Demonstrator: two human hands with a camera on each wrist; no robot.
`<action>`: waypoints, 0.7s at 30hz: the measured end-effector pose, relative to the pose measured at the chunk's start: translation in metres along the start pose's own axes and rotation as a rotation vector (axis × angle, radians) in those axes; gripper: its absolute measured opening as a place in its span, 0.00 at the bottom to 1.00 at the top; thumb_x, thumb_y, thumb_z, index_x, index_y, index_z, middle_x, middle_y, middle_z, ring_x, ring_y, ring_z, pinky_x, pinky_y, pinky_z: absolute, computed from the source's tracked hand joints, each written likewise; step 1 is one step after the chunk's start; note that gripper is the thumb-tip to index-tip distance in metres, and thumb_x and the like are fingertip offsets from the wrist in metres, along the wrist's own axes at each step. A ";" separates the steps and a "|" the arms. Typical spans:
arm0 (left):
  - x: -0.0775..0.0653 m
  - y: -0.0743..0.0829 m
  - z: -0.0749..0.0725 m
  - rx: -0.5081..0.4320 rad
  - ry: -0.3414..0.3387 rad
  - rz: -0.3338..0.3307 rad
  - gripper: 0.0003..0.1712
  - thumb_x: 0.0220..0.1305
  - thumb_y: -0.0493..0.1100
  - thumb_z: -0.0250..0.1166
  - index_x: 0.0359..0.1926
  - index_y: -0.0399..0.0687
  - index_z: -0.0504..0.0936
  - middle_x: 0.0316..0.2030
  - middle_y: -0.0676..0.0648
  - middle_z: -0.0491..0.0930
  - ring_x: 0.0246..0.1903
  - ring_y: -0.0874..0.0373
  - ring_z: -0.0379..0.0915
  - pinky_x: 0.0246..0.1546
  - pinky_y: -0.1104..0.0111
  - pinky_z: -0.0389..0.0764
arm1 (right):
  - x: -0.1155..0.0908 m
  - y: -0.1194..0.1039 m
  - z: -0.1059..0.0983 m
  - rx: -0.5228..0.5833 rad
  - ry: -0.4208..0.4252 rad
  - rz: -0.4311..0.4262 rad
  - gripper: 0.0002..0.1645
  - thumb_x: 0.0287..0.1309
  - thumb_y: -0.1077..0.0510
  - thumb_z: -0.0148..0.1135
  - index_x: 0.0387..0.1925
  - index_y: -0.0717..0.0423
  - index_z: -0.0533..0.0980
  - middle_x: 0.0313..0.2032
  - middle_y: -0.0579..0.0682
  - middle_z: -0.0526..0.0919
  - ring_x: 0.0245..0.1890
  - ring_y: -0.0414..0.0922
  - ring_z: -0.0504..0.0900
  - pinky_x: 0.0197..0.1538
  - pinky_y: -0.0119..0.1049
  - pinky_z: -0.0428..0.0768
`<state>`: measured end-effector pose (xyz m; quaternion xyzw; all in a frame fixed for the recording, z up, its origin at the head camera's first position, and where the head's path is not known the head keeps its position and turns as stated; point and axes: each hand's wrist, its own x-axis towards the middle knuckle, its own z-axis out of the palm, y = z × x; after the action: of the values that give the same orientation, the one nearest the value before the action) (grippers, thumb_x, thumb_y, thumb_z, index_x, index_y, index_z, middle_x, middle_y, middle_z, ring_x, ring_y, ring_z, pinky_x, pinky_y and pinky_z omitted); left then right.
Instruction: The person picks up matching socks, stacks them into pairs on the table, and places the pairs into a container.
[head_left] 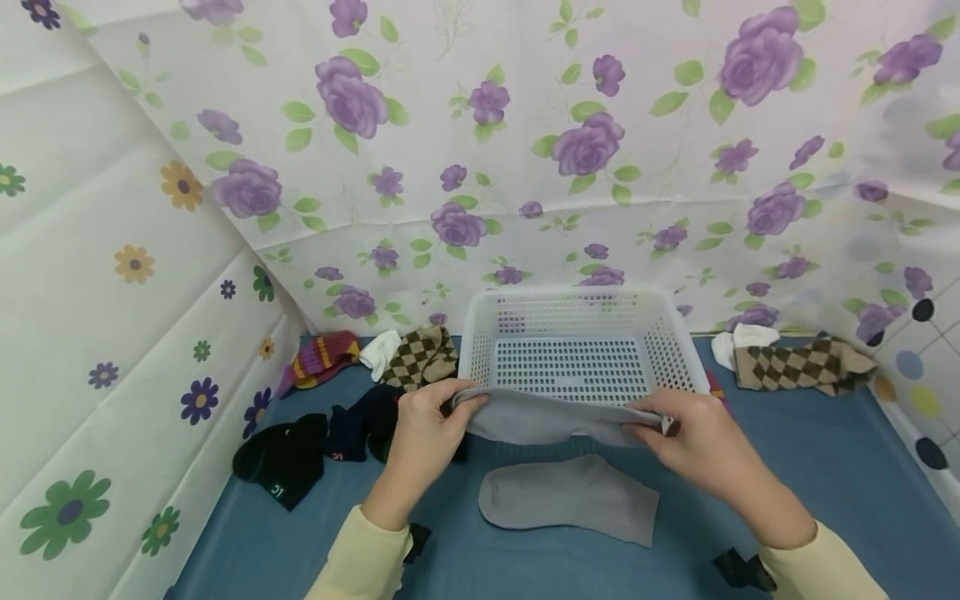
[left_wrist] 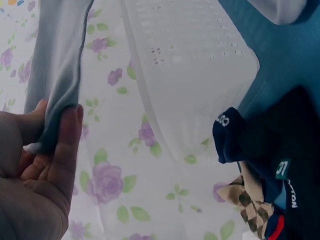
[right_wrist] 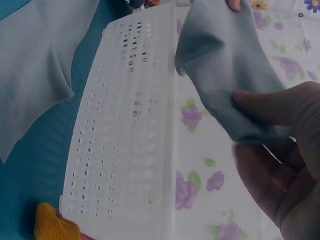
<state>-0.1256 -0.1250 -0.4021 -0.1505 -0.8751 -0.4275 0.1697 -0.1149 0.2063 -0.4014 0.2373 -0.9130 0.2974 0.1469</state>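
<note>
A grey sock point(head_left: 547, 419) is stretched sideways in front of the basket's near wall. My left hand point(head_left: 431, 425) pinches one end of it between thumb and fingers, and the left wrist view has the fabric bunched in that grip. At the other end, my right hand point(head_left: 697, 437) pinches the sock with the thumb on top, as the right wrist view shows close up. Below the two hands a matching grey sock point(head_left: 566, 500) lies flat on the blue cloth, toe to the left. The white perforated basket point(head_left: 480, 333) stands just beyond the held sock.
Dark socks point(head_left: 281, 458) lie to the left. Behind them are a striped sock point(head_left: 322, 360), a white sock point(head_left: 380, 354) and a checkered sock point(head_left: 420, 358). Another checkered sock point(head_left: 802, 365) and white sock point(head_left: 742, 342) lie right of the basket. Floral sheeting point(head_left: 525, 167) rises behind.
</note>
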 end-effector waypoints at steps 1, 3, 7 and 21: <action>-0.001 -0.001 -0.001 0.004 -0.011 -0.007 0.07 0.59 0.50 0.65 0.39 0.65 0.83 0.32 0.61 0.82 0.16 0.70 0.68 0.14 0.74 0.69 | -0.001 0.001 0.000 0.001 0.015 -0.017 0.18 0.42 0.60 0.74 0.37 0.40 0.81 0.28 0.37 0.82 0.19 0.27 0.71 0.21 0.23 0.71; -0.003 -0.002 -0.004 0.003 -0.034 -0.025 0.06 0.59 0.50 0.65 0.39 0.66 0.83 0.32 0.62 0.82 0.17 0.69 0.69 0.15 0.73 0.70 | -0.002 0.002 -0.001 0.017 0.024 -0.020 0.15 0.42 0.59 0.74 0.32 0.38 0.81 0.26 0.35 0.80 0.16 0.27 0.69 0.20 0.23 0.69; -0.004 -0.003 -0.007 -0.057 -0.083 -0.085 0.06 0.61 0.49 0.64 0.38 0.68 0.82 0.32 0.60 0.83 0.19 0.64 0.74 0.17 0.72 0.74 | -0.005 0.001 -0.004 0.121 -0.093 0.101 0.12 0.51 0.56 0.69 0.38 0.38 0.79 0.29 0.39 0.83 0.13 0.29 0.72 0.18 0.27 0.71; -0.012 0.007 -0.013 -0.242 -0.183 -0.229 0.08 0.56 0.43 0.68 0.39 0.54 0.84 0.37 0.51 0.85 0.26 0.61 0.82 0.24 0.72 0.80 | -0.025 0.005 0.005 0.378 -0.386 0.233 0.15 0.57 0.61 0.61 0.45 0.42 0.80 0.44 0.43 0.83 0.28 0.31 0.78 0.28 0.28 0.78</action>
<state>-0.1092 -0.1329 -0.3947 -0.1076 -0.8404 -0.5308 0.0203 -0.0969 0.2157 -0.4185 0.2064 -0.8737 0.4262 -0.1113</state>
